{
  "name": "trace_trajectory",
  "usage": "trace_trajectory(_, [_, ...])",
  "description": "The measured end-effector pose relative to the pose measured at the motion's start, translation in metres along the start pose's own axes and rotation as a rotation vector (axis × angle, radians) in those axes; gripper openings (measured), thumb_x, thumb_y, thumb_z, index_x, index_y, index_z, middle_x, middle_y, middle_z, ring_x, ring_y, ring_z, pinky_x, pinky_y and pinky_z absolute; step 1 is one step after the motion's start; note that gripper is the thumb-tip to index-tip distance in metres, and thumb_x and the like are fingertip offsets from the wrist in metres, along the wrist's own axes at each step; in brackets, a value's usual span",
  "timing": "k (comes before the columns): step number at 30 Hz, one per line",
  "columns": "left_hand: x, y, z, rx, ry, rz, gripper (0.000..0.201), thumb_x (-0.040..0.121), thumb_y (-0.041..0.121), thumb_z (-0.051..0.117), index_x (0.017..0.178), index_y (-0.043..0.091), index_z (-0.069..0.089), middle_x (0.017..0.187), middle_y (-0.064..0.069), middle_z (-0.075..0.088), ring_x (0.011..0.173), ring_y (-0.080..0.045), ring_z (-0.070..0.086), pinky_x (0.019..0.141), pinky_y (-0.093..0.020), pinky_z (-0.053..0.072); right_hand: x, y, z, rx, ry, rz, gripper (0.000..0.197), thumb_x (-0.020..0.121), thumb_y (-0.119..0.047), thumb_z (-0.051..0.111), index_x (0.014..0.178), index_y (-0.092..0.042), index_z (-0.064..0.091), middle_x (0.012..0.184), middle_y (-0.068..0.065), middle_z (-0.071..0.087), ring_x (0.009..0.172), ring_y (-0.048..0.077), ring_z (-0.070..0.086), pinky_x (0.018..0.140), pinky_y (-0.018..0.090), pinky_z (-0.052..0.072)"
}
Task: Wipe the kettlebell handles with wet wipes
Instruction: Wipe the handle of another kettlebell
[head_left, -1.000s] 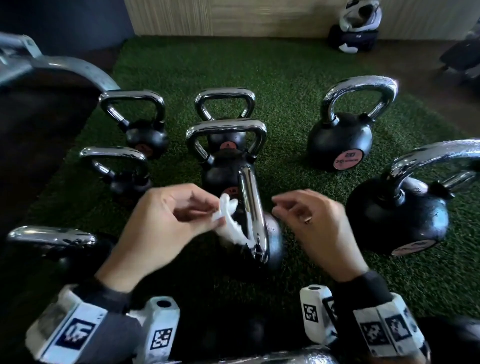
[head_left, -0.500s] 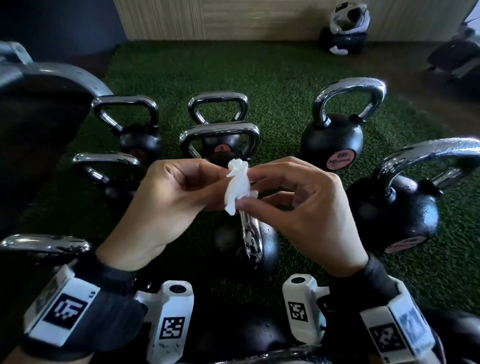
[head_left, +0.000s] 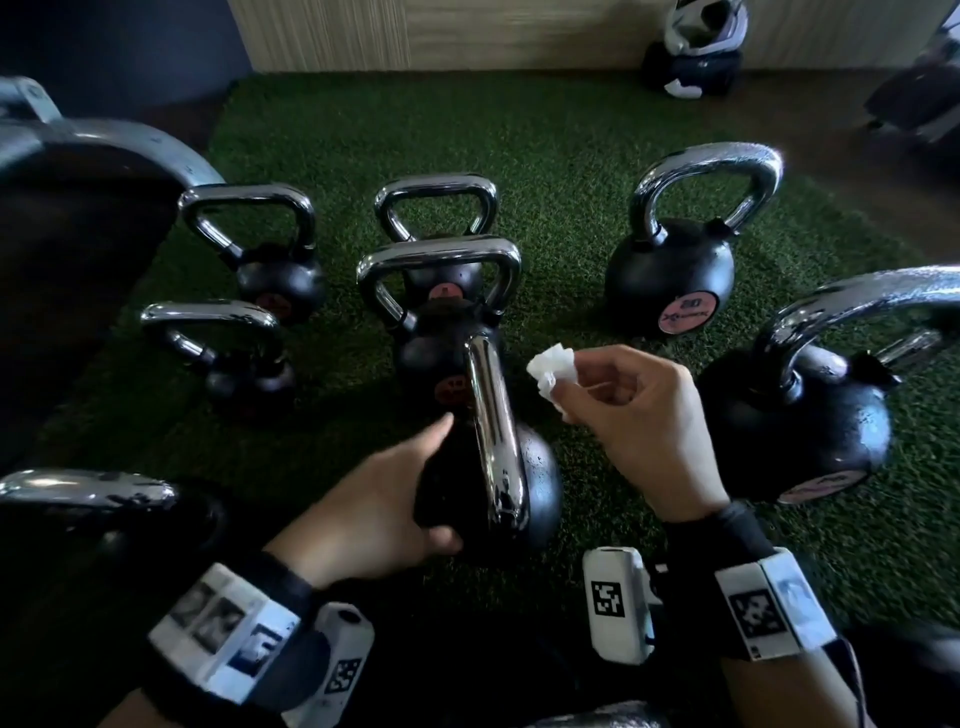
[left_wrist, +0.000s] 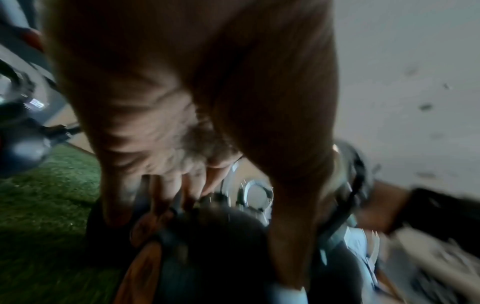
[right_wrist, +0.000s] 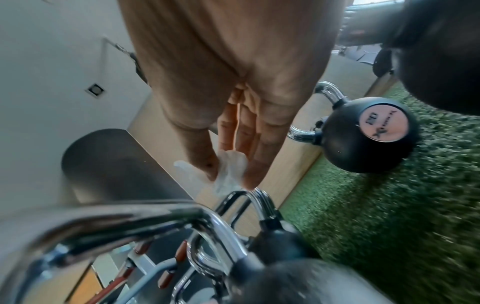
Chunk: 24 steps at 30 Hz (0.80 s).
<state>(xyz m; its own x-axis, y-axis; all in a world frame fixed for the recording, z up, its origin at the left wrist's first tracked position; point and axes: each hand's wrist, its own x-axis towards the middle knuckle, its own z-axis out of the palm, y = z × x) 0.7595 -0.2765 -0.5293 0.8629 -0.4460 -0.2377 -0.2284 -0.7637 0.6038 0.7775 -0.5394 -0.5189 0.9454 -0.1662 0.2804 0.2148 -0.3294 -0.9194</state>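
The near kettlebell (head_left: 535, 483) stands on green turf, its chrome handle (head_left: 493, 426) edge-on to me. My left hand (head_left: 441, 483) grips the left side of its black body, thumb on top and fingers curled round below. In the blurred left wrist view, the left hand's fingers (left_wrist: 182, 185) reach down onto the dark ball (left_wrist: 207, 236). My right hand (head_left: 576, 384) hovers just right of the handle and pinches a crumpled white wet wipe (head_left: 550, 369) between thumb and fingertips. The right wrist view shows the wipe (right_wrist: 228, 170) held just above the chrome handle (right_wrist: 155, 222), apart from it.
Several more chrome-handled kettlebells stand around on the turf (head_left: 571, 171): a big one at the right (head_left: 795, 426), one at the back right (head_left: 670, 275), smaller ones behind (head_left: 441, 275) and to the left (head_left: 249, 379). A large dark weight (head_left: 67, 260) fills the left side.
The wipe passed from my left hand to my right hand, which now holds it alone to the right of the handle. My left hand dropped to grip the kettlebell's body.
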Motion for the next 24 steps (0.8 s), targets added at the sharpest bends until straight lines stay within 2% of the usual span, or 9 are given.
trace_trajectory(3, [0.021, 0.005, 0.041, 0.213, 0.050, 0.094, 0.147, 0.052, 0.095, 0.067, 0.164, 0.019, 0.009, 0.172, 0.001, 0.009, 0.159, -0.016, 0.007, 0.128, -0.035, 0.019, -0.002, 0.016, 0.007, -0.084, -0.021, 0.049, 0.015, 0.078, -0.025, 0.089, 0.093, -0.027, 0.083, 0.082, -0.015, 0.079, 0.072, 0.004, 0.074, 0.077, 0.036, 0.064])
trace_trajectory(5, [0.028, 0.009, 0.054, 0.262, 0.164, 0.075, 0.147, 0.053, 0.105, 0.052, 0.163, 0.015, 0.014, 0.170, -0.003, 0.014, 0.158, -0.019, 0.010, 0.128, -0.037, 0.019, -0.003, 0.021, 0.011, -0.107, -0.038, 0.072, 0.014, 0.080, -0.026, 0.088, 0.093, -0.028, 0.083, 0.081, -0.017, 0.078, 0.072, -0.001, 0.073, 0.074, 0.026, 0.061])
trace_trajectory(9, [0.025, 0.014, 0.057, 0.198, 0.316, 0.146, 0.121, 0.072, 0.086, 0.058, 0.162, 0.013, 0.020, 0.167, -0.005, 0.025, 0.154, -0.020, 0.028, 0.123, -0.037, 0.032, 0.006, 0.029, 0.023, -0.069, -0.081, 0.065, 0.015, 0.083, -0.028, 0.086, 0.097, -0.024, 0.083, 0.085, -0.013, 0.079, 0.078, 0.003, 0.074, 0.079, 0.032, 0.062])
trace_trajectory(13, [0.023, 0.016, 0.043, 0.072, 0.429, 0.360, 0.086, 0.071, 0.056, 0.075, 0.142, 0.014, 0.050, 0.141, -0.008, 0.058, 0.129, -0.022, 0.058, 0.109, -0.033, 0.047, 0.016, 0.038, 0.042, -0.051, -0.106, 0.114, 0.025, 0.078, -0.037, 0.088, 0.098, -0.024, 0.082, 0.086, -0.010, 0.078, 0.081, 0.009, 0.075, 0.083, 0.044, 0.064])
trace_trajectory(16, [0.020, 0.019, 0.027, -0.023, 0.422, 0.508, 0.077, 0.067, 0.051, 0.074, 0.132, 0.022, 0.044, 0.125, -0.006, 0.064, 0.118, -0.016, 0.056, 0.107, -0.013, 0.039, 0.013, 0.045, 0.055, -0.035, -0.101, 0.099, 0.022, 0.070, -0.058, 0.083, 0.089, -0.049, 0.079, 0.080, -0.014, 0.077, 0.078, 0.008, 0.075, 0.079, 0.050, 0.063])
trace_trajectory(18, [0.018, 0.016, 0.021, -0.056, 0.326, 0.469, 0.085, 0.064, 0.058, 0.076, 0.136, 0.031, 0.038, 0.133, -0.007, 0.062, 0.126, -0.016, 0.052, 0.111, -0.014, 0.035, 0.012, 0.052, 0.058, -0.036, -0.105, 0.051, 0.019, 0.065, -0.068, 0.080, 0.081, -0.059, 0.074, 0.076, -0.015, 0.077, 0.074, 0.010, 0.075, 0.075, 0.052, 0.063])
trace_trajectory(21, [0.019, 0.010, 0.025, -0.162, 0.200, 0.352, 0.104, 0.053, 0.075, 0.081, 0.140, 0.062, 0.025, 0.149, 0.002, 0.048, 0.142, -0.015, 0.043, 0.119, -0.024, 0.033, 0.016, 0.039, 0.056, -0.081, -0.042, 0.063, 0.021, 0.072, -0.054, 0.085, 0.089, -0.041, 0.082, 0.084, -0.012, 0.080, 0.072, 0.001, 0.071, 0.079, 0.034, 0.063])
trace_trajectory(23, [0.023, 0.006, 0.030, -0.188, 0.236, 0.387, 0.113, 0.055, 0.065, 0.087, 0.141, 0.072, 0.015, 0.153, 0.004, 0.045, 0.146, -0.014, 0.041, 0.122, -0.034, 0.035, 0.022, 0.028, 0.052, -0.140, 0.012, -0.001, 0.023, 0.079, -0.033, 0.088, 0.099, -0.022, 0.084, 0.093, -0.008, 0.080, 0.072, -0.004, 0.066, 0.078, 0.007, 0.052])
trace_trajectory(24, [0.026, 0.005, 0.031, -0.194, 0.256, 0.399, 0.112, 0.057, 0.059, 0.091, 0.141, 0.071, 0.018, 0.153, 0.003, 0.047, 0.146, -0.014, 0.043, 0.120, -0.041, 0.039, 0.025, 0.022, 0.049, -0.152, 0.042, -0.050, 0.023, 0.081, -0.026, 0.088, 0.102, -0.017, 0.084, 0.096, -0.007, 0.079, 0.077, -0.003, 0.067, 0.077, 0.003, 0.048])
